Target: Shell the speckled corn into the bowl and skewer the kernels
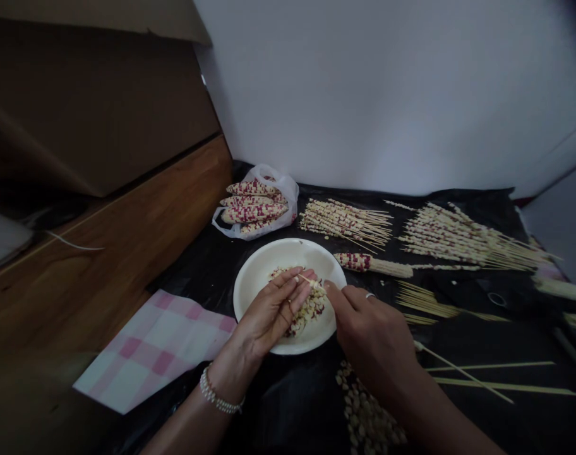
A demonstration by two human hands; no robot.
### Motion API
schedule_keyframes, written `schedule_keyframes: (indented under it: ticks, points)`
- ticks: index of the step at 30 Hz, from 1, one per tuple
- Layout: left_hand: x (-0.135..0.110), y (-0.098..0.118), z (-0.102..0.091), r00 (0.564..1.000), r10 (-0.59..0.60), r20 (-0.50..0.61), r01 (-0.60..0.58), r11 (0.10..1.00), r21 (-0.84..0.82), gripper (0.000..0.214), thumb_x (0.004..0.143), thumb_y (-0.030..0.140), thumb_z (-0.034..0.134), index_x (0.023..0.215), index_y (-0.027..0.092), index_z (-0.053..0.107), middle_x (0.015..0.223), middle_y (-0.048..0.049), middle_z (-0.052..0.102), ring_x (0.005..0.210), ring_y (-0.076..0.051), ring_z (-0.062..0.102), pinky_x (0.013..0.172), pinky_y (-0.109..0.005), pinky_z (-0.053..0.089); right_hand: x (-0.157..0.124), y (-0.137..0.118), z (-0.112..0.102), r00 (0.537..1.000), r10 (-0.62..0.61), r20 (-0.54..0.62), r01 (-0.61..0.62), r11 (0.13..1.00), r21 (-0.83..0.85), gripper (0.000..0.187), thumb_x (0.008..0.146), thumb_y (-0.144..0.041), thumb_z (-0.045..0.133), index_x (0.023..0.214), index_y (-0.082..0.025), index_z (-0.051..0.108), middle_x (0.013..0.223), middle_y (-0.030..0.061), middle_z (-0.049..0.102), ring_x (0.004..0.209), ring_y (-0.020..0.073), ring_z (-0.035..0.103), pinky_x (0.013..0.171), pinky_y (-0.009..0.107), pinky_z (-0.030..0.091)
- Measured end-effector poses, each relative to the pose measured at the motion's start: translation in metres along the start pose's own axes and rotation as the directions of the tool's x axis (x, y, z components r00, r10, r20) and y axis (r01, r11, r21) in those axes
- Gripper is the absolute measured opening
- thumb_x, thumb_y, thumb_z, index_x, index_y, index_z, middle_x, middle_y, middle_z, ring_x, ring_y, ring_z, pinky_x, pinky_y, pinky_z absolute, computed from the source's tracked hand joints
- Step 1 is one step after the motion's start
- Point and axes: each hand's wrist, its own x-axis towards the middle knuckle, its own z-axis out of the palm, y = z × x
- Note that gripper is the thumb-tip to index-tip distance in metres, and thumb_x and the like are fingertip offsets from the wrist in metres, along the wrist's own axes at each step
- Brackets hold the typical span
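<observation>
Over a white bowl of loose white and dark red corn kernels, both my hands come close together. My left hand is turned palm up, its thumb and forefinger pinching a pale corn kernel. My right hand, wearing a ring, grips a thin wooden skewer with a few kernels threaded near its tip. That tip points at my left fingertips; whether it touches the pinched kernel I cannot tell. My right hand hides the rest of the skewer.
Behind the bowl, a plastic bag holds speckled corn cobs. Filled skewers lie in two piles, near a partly stripped cob. Bare skewers are at right, pale pieces in front, a checked cloth at left.
</observation>
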Motion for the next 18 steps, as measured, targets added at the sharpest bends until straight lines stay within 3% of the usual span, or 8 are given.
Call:
schedule_keyframes:
  ticks: [7, 18]
  points:
    - [-0.0014, 0.0024, -0.0012, 0.998, -0.031, -0.049, 0.031, 1.0, 0.005, 0.014, 0.084, 0.005, 0.06, 0.092, 0.012, 0.069, 0.092, -0.0077, 0.072, 0.069, -0.009, 0.069, 0.06, -0.014, 0.057, -0.0006, 0.0002, 0.0013, 1.0, -0.011, -0.012, 0.011, 1.0, 0.017, 0.035, 0.077, -0.005, 0.051, 0.108, -0.01, 0.066, 0.07, 0.0024, 0.058, 0.055, 0.0178, 0.055, 0.051, 0.03, 0.033]
    - [-0.0014, 0.0026, 0.0003, 0.999, -0.007, -0.045, 0.007, 1.0, 0.003, 0.018, 0.082, 0.0, 0.059, 0.091, 0.009, 0.072, 0.08, -0.0068, 0.072, 0.067, -0.009, 0.069, 0.062, -0.014, 0.057, -0.0013, -0.0006, 0.0016, 1.0, -0.004, -0.021, 0.003, 1.0, -0.009, 0.033, 0.079, -0.005, 0.05, 0.107, -0.011, 0.066, 0.069, 0.0024, 0.058, 0.055, 0.0165, 0.052, 0.053, 0.03, 0.031]
